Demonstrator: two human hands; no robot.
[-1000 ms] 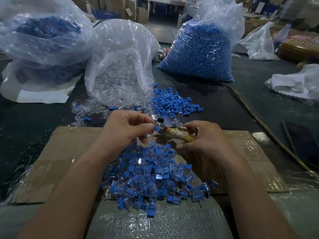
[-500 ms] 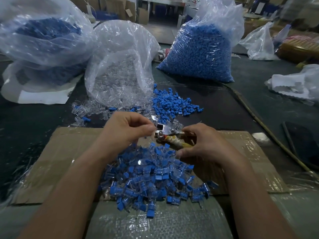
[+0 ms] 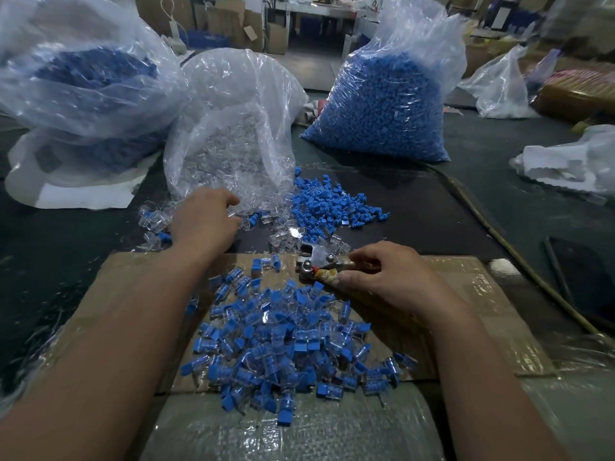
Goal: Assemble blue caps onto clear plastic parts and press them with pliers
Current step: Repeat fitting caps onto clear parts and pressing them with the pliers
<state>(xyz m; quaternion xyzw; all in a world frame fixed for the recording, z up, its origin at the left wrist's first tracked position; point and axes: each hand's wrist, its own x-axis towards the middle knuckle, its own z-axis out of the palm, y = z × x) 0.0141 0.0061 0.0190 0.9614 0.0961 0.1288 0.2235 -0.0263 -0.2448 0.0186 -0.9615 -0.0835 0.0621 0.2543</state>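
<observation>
My right hand grips the taped handles of the pliers, whose metal jaws point left over the cardboard. My left hand reaches forward over the loose clear plastic parts at the mouth of the clear-parts bag; its fingers are curled down and I cannot see whether they hold a part. A small heap of loose blue caps lies to the right of that bag. A large pile of assembled blue-and-clear pieces lies on the cardboard between my forearms.
A cardboard sheet covers the dark table. A full bag of blue caps stands at the back, another plastic bag with blue contents at the left. White bags lie at the right, near a dark flat object.
My left hand left the pliers' jaws and moved forward and left to the clear parts by the bag. My right hand lowered the pliers towards the cardboard.
</observation>
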